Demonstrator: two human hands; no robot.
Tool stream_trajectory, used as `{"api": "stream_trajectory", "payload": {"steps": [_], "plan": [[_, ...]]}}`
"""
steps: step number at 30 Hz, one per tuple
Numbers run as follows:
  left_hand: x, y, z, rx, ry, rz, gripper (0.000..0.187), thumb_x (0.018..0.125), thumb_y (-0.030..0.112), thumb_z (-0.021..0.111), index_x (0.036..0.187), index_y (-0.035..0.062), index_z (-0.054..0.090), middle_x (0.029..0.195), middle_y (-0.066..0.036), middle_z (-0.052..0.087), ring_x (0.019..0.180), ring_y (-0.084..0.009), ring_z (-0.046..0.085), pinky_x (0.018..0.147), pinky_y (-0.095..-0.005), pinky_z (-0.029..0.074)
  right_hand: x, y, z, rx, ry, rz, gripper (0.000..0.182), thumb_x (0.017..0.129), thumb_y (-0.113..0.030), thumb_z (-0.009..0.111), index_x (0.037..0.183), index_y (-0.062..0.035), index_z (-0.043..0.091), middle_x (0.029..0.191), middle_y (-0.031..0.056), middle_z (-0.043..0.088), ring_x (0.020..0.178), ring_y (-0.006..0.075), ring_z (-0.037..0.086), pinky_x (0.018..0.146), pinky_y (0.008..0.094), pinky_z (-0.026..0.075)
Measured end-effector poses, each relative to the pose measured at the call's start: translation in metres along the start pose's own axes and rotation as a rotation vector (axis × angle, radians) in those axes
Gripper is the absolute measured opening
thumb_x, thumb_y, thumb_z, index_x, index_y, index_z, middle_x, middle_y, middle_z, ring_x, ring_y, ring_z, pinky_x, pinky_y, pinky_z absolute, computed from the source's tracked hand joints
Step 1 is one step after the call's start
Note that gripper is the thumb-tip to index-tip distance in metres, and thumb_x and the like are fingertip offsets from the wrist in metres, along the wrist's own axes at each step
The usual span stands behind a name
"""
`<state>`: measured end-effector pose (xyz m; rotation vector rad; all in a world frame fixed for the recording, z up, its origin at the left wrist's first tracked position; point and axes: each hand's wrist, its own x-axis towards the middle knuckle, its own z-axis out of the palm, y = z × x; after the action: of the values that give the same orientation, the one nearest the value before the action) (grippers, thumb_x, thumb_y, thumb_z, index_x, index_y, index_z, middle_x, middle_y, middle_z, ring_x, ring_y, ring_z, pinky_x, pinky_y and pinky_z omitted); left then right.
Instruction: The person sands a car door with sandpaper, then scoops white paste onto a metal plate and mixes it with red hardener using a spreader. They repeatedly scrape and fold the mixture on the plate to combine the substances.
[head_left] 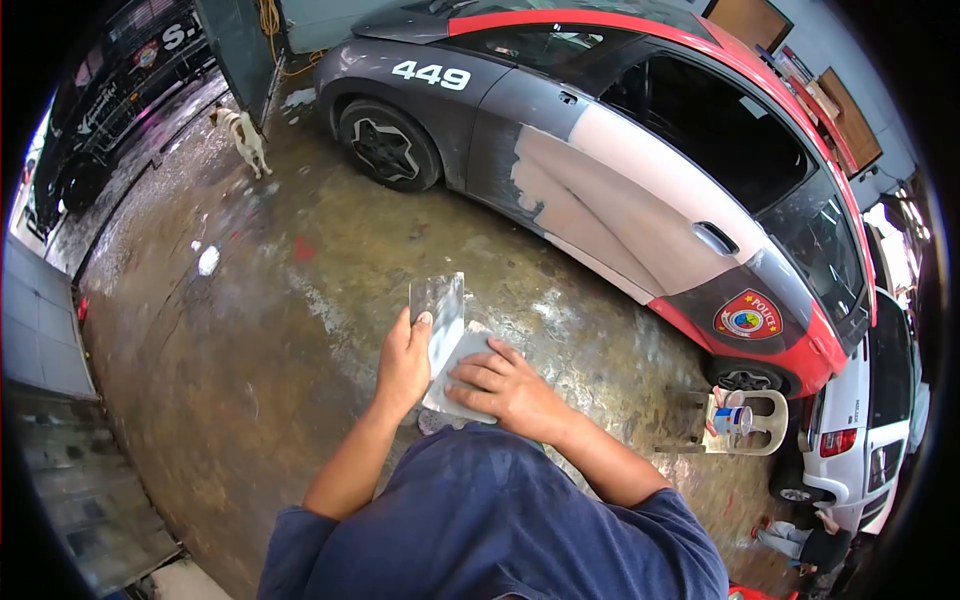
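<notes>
My left hand (405, 365) grips a flat, shiny rectangular plate (437, 305) upright by its right-hand and lower part, thumb on its face. Beside it, my right hand (502, 388) lies over a grey flat sheet (462, 375), with its fingers spread across the surface. The two flat pieces meet or overlap between my hands, in front of my blue shirt. Whatever is under my right palm is hidden.
A grey and red car (620, 190) with pale patches on its doors stands ahead. A plastic chair (770, 420) holds a can (732, 420). A dog (245, 140) stands at the left back. A white vehicle (850, 430) and a person (820, 545) are at the right.
</notes>
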<state>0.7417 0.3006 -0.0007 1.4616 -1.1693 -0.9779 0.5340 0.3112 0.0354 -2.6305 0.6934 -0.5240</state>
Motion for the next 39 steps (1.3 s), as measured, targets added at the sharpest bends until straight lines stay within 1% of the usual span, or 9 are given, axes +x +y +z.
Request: {"api": "stream_trajectory", "payload": {"steps": [5,8,12,20,25,33,36,37,39], "plan": [[-0.003,0.041,-0.017,-0.001,0.231,0.092,0.033,0.106,0.027,0.051,0.109,-0.0054,0.058,0.081,-0.015,0.064,0.072,-0.0235,0.059,0.067,-0.0381,0.047,-0.011,0.016,-0.002,0.066,-0.081,0.056,0.059,0.071,0.000,0.071,0.128,-0.0132,0.064,0.133,0.0110,0.058,0.130,0.0314,0.052,0.113,0.0537,0.037],[0.002,0.014,-0.019,0.113,0.234,0.193,0.033,0.106,0.026,0.050,0.109,-0.0050,0.058,0.087,-0.018,0.066,0.079,-0.0225,0.062,0.070,-0.0384,0.047,-0.004,0.000,-0.019,0.300,0.232,0.068,0.070,0.069,0.007,0.073,0.134,-0.0132,0.058,0.134,0.0142,0.054,0.130,0.0391,0.051,0.111,0.0524,0.040],[-0.020,0.010,0.010,-0.844,0.210,-0.354,0.026,0.103,0.017,0.054,0.121,-0.0009,0.057,0.110,-0.013,0.067,0.100,-0.0241,0.065,0.087,-0.0369,0.051,0.001,-0.023,-0.020,0.346,0.235,-0.045,0.086,0.062,0.014,0.073,0.141,-0.0145,0.053,0.140,0.0181,0.044,0.135,0.0430,0.044,0.110,0.0529,0.042],[-0.030,-0.033,-0.014,-1.041,0.119,-0.447,0.029,0.103,0.015,0.054,0.128,0.0021,0.056,0.120,-0.011,0.066,0.107,-0.0238,0.066,0.093,-0.0397,0.055,-0.050,0.056,0.042,0.089,-0.075,0.378,0.086,0.063,0.020,0.055,0.141,-0.0158,0.053,0.144,0.0177,0.045,0.136,0.0375,0.044,0.111,0.0427,0.043],[-0.001,-0.021,-0.045,-1.073,0.101,-0.352,0.046,0.106,0.041,0.047,0.133,0.0045,0.055,0.128,-0.009,0.064,0.117,-0.0242,0.063,0.101,-0.0431,0.049,-0.098,0.079,0.064,0.343,0.418,0.662,0.072,0.072,0.019,0.046,0.138,-0.0086,0.052,0.137,0.0154,0.051,0.134,0.0338,0.048,0.111,0.0387,0.041],[0.034,-0.031,-0.029,-1.138,0.073,-0.430,0.047,0.105,0.040,0.048,0.137,0.0071,0.054,0.134,-0.006,0.062,0.122,-0.0239,0.060,0.105,-0.0444,0.046,-0.072,0.118,0.091,1.260,0.867,1.090,0.062,0.079,0.001,0.052,0.140,-0.0029,0.049,0.124,0.0101,0.057,0.117,0.0220,0.053,0.102,0.0327,0.041],[0.076,-0.025,-0.026,-0.989,0.150,-0.433,0.042,0.104,0.035,0.054,0.136,0.0072,0.054,0.132,-0.006,0.062,0.121,-0.0231,0.061,0.103,-0.0450,0.048,-0.026,0.154,0.075,0.975,0.789,1.013,0.063,0.080,0.002,0.051,0.143,-0.0009,0.045,0.123,0.0099,0.059,0.118,0.0225,0.055,0.102,0.0341,0.042],[0.093,-0.012,-0.026,-0.965,0.194,-0.432,0.038,0.103,0.028,0.057,0.135,0.0068,0.054,0.129,-0.006,0.063,0.118,-0.0229,0.062,0.101,-0.0440,0.050,-0.002,0.158,0.057,0.501,0.707,0.867,0.064,0.079,0.009,0.051,0.142,-0.0015,0.047,0.128,0.0138,0.058,0.125,0.0303,0.054,0.107,0.0380,0.041],[0.127,-0.002,-0.025,-0.930,0.197,-0.367,0.037,0.102,0.025,0.058,0.133,0.0058,0.053,0.125,-0.006,0.063,0.115,-0.0215,0.062,0.099,-0.0412,0.051,0.034,0.178,0.028,0.284,0.590,0.670,0.067,0.077,0.015,0.052,0.141,-0.0042,0.050,0.130,0.0168,0.056,0.126,0.0347,0.053,0.107,0.0398,0.041]]}}
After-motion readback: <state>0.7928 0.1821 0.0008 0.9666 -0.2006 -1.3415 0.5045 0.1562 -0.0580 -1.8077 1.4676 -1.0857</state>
